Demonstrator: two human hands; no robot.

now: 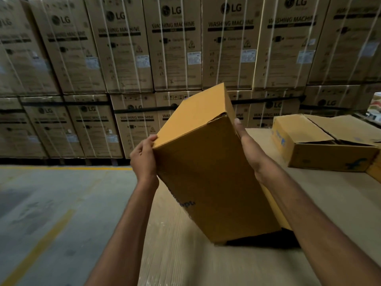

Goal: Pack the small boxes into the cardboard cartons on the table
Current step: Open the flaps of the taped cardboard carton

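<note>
Warehouse / goods store, not retail. Back wall is solid w/ big appliance cartons [175, 48] printed "LG" and "WASHING MACHINE", stacked 2 tiers high, rows running off left and right. Each is bound w/ white straps [218, 58] and carries a white label [193, 57]; handling symbols printed on the sides. Floor [51, 193] is bare grey concrete w/ painted yellow lines [42, 243]. Near side: packing table [206, 265] topped w/ cardboard sheet, a plain brown carton [206, 172] tilted over it, an open-flapped carton [329, 155] w/ blue print further right. Light dim, indoors.
</note>
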